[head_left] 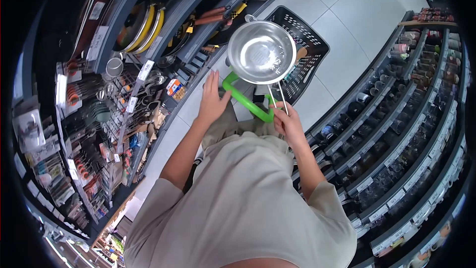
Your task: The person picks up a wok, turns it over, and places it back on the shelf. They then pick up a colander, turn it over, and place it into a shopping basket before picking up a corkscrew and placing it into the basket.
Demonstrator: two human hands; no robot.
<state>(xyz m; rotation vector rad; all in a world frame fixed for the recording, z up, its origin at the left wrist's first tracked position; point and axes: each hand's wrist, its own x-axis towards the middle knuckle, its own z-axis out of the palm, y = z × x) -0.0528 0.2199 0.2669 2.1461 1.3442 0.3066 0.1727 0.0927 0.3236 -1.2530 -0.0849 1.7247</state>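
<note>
A shiny metal strainer [261, 52] with a wire handle is held out over a black shopping basket [317, 44]. My right hand [289, 123] is closed around the strainer's handle. The basket's green handle [248, 103] slants between my two hands. On its left side, my left hand [213, 100] has its fingers extended and holds nothing. Part of the basket is hidden behind the strainer; a wooden-coloured item [301, 53] shows inside it.
Shelves with pans [148, 29] and hanging kitchen utensils [101, 114] line the left. Tiered shelves of glasses and cups [386, 144] curve along the right. Pale floor tiles [342, 25] run between them.
</note>
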